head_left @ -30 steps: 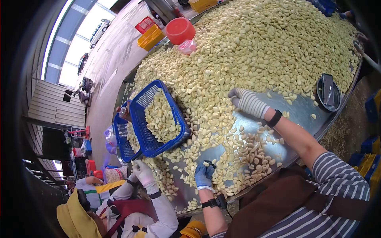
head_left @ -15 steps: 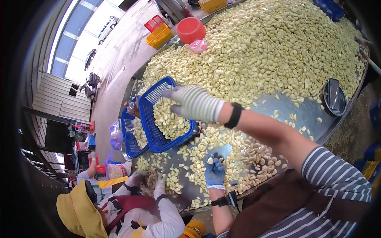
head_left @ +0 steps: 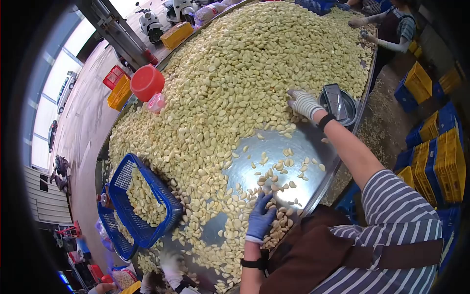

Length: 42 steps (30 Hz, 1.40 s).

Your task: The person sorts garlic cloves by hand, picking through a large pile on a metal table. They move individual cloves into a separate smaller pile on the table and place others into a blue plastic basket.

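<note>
Blue rubbery glove on the left hand (head_left: 261,219) and a pale, striped knit glove on the right hand (head_left: 304,104), a worker reaches across a mass of smooth, curved cloves. The left hand is open, thumb apart from the fingers, beside loose cloves near the table's close edge; the right touches the edge of the heap, its fingers slightly bent, though whether they grip anything cannot be told.

Plump and cream to pale yellow, the cloves (head_left: 264,63) cover most of the table (head_left: 274,139), with browner ones scattered near the left hand. More fill a meshed blue plastic basket (head_left: 169,223), which stands against a second basket (head_left: 108,230). A round metal bowl (head_left: 350,113) sits just beside the right hand, a flat grey object (head_left: 334,99) lying across it.

Bare metal shines between the hands. A red plastic tub (head_left: 147,83) stands at the far edge. Beyond are a concrete floor (head_left: 84,115), parked scooters (head_left: 149,22) and stacked yellow crates (head_left: 449,169); another worker (head_left: 393,36) stands at the table's upper right.
</note>
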Motion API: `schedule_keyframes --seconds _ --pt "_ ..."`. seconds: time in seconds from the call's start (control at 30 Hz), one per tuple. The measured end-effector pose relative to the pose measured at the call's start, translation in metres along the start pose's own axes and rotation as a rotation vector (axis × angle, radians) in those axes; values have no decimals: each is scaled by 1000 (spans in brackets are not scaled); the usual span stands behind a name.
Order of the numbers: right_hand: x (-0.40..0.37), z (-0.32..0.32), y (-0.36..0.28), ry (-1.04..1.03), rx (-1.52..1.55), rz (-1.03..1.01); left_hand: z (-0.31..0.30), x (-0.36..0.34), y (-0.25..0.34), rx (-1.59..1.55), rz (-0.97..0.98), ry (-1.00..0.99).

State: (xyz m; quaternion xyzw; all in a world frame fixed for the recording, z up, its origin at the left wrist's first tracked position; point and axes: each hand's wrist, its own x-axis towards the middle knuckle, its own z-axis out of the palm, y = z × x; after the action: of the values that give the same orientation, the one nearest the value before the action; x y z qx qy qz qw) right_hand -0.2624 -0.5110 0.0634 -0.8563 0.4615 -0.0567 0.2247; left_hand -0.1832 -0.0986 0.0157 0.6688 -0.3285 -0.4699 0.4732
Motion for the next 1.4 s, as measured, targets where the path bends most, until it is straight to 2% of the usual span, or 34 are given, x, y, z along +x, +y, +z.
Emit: schedule_keyframes --seconds 0.03,0.07,0.1,0.13,0.17,0.23,0.27,0.3,0.4,0.43,0.47,0.5,0.53,0.57,0.6,0.63,0.67,0.7,0.73,0.77,0.8,0.83,0.9,0.93,1.0,1.03,1.1,1.17,1.2,1.23,1.27,1.3,1.37,1.4 --pt "3 17 -5 0 88 -9 13 12 4 39 -24 -111" --pt "10 44 -8 27 89 -28 21 22 -4 356 15 -110" --pt "6 54 -32 -19 -46 38 24 31 -11 675 55 -105" --pt "-8 53 -66 -14 -139 136 20 34 -6 682 58 -109" --pt "4 83 -69 14 -36 74 12 37 -1 752 -29 4" --pt "0 115 -100 -66 264 -85 -9 41 -7 902 -168 229" --pt "-21 118 -127 -139 225 -109 -22 40 3 813 -228 300" --pt "-46 108 -151 -343 222 -135 -36 36 -4 890 -199 386" --pt "-121 169 -183 -351 25 -629 -79 11 -29 917 -319 592" --pt "-144 166 -192 -627 84 -723 -91 -6 -34 857 -294 682" --pt "-166 157 -188 -783 158 -794 -108 -27 -58 764 -216 776" --pt "-175 139 -183 -774 147 -870 -129 -54 -92 742 -237 851" --pt "-173 136 -167 -517 75 -936 -156 -86 -139 583 -210 864" --pt "-157 122 -152 -441 157 -864 -150 -111 -97 452 -429 861" --pt "-145 84 -139 -282 73 -679 -156 -136 -118 590 -507 922" --pt "-114 128 -91 -271 95 -434 -167 -172 -134 741 -597 983" --pt "-115 76 -92 -228 -110 -431 -167 -183 -101 819 -850 876" --pt "-117 56 -86 -219 -272 -476 -150 -174 -62 841 -895 986" --pt "-116 58 -78 -320 -434 -456 -137 -176 -73 992 -644 1111" --pt "-114 79 -56 -308 -472 -512 -122 -163 -51 841 -468 1058" --pt "-116 82 -54 -335 -476 -497 -97 -145 -24 649 -318 957" --pt "-117 83 -56 -342 -474 -517 -66 -127 6 233 -313 798" --pt "-117 80 -60 -412 -426 -487 -33 -119 -11 738 -86 296" --pt "-118 76 -62 -423 -421 -482 -34 -124 -14 737 -92 307" --pt "-121 65 -67 -435 -363 -423 -37 -142 -20 848 -376 166" --pt "-123 61 -68 -452 -304 -349 -51 -157 -29 668 -447 269" --pt "-119 65 -66 -526 -284 -324 -73 -183 -26 808 -744 250" --pt "-115 77 -65 -510 -367 -395 -88 -201 -25 669 -860 376" --pt "-116 77 -77 -596 -353 -364 -87 -204 -27 666 -870 383" --pt "-117 87 -85 -599 -352 -375 -87 -201 -32 750 -735 617" --pt "-119 103 -92 -601 -154 -504 -86 -196 -36 826 -588 848" --pt "-124 113 -101 -599 47 -626 -85 -185 -39 825 -591 855" --pt "-146 111 -156 -634 122 -688 -80 -159 -44 949 -214 751" --pt "-158 123 -174 -604 267 -774 -78 -153 -48 943 -210 755"
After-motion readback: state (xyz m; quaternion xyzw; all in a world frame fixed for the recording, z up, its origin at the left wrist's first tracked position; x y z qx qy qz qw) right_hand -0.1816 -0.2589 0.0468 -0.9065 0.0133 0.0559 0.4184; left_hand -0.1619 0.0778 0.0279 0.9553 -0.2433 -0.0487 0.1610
